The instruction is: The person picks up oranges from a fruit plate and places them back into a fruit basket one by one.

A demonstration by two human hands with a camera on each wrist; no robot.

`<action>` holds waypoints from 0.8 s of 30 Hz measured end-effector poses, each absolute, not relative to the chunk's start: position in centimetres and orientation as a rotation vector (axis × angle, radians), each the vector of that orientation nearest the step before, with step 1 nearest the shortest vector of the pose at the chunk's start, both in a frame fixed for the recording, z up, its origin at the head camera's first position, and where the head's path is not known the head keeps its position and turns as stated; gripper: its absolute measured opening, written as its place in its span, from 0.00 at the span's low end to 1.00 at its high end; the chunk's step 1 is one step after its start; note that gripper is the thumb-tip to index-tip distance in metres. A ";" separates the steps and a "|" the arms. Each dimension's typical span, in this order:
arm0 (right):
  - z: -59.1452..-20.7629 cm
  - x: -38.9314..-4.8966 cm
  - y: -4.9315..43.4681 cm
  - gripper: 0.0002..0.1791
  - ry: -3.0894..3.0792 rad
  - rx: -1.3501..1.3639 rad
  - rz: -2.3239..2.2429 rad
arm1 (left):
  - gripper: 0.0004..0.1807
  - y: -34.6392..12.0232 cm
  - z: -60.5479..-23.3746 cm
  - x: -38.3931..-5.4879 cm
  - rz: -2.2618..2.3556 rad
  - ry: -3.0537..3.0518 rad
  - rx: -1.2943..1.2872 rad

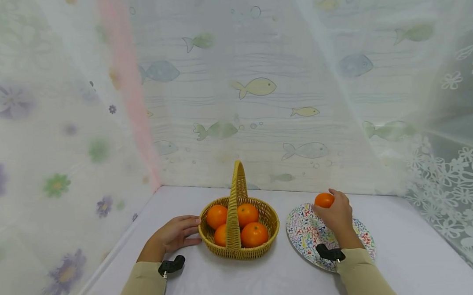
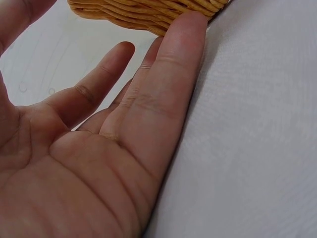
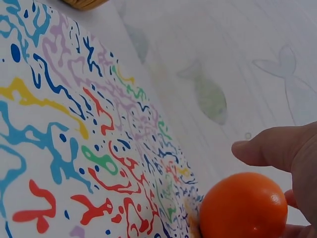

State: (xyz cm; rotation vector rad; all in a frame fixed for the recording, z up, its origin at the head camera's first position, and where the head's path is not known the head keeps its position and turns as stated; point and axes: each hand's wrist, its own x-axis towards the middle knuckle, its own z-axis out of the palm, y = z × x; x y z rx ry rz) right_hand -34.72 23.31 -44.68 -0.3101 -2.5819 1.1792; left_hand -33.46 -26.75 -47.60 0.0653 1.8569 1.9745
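My left hand (image 1: 181,233) touches the left side of a yellow wicker basket (image 1: 247,254) with straight fingers; in the left wrist view a fingertip meets the weave. Several oranges (image 1: 254,234) lie in the basket, partly hidden by its tall handle (image 1: 233,213). At the right, my right hand (image 1: 338,214) is around a single orange (image 3: 243,206) at the far edge of a round, colour-patterned plate (image 1: 305,237). The right wrist view shows a gap between the thumb (image 3: 270,148) and this orange. Its other fingers are mostly hidden behind the fruit.
A white cloth (image 1: 210,283) covers the table. Behind it hangs a pale curtain (image 1: 261,164) printed with fish, and flowered curtains (image 1: 79,180) close off the sides. The basket stands left of the plate, with a strip of cloth between them.
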 end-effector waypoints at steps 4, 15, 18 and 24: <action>-45.0 -35.0 23.4 0.52 -2.603 -0.308 1.191 | 0.35 -26.8 -47.6 -33.5 1.977 1.849 0.078; -46.0 -35.2 24.2 0.57 -2.646 -0.287 1.179 | 0.35 -26.7 -47.4 -33.4 1.970 1.847 0.084; -46.0 -35.1 24.2 0.54 -2.635 -0.313 1.208 | 0.35 -26.7 -47.3 -33.4 1.966 1.857 0.078; -45.6 -35.1 24.0 0.52 -2.611 -0.321 1.242 | 0.36 -26.7 -47.2 -33.3 1.961 1.867 0.060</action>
